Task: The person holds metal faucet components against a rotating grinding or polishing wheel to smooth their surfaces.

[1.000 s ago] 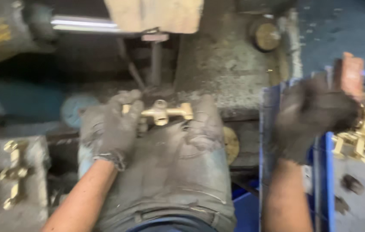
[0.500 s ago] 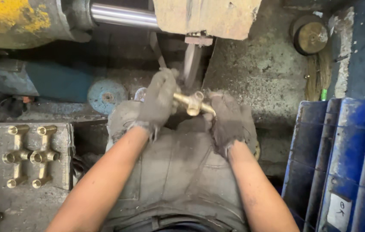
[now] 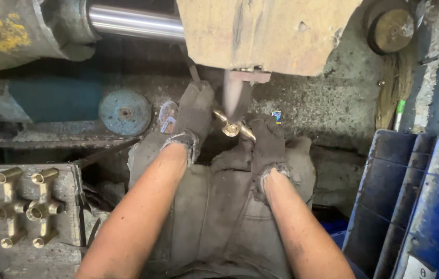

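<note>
Both of my hands wear grey work gloves and grip one brass fitting (image 3: 231, 127) between them, above my knees. My left hand (image 3: 194, 114) holds its upper left end and my right hand (image 3: 266, 138) holds its lower right end. The fitting is tilted and sits right under a narrow blurred belt or wheel (image 3: 232, 93) that comes down from a worn tan machine housing (image 3: 266, 33). The middle boss of the fitting touches or nearly touches that blurred part.
Several finished brass fittings (image 3: 23, 206) lie on a grey metal block (image 3: 64, 248) at lower left. Blue plastic bins (image 3: 421, 206) stand at right. A shiny steel shaft (image 3: 134, 21) and a blue disc (image 3: 125, 112) sit behind. My grey trousers (image 3: 219, 222) fill the bottom centre.
A second ago my right hand was out at the blue bin of brass parts; it came back and took the fitting's right end. Both hands then raised the fitting up under the machine.
</note>
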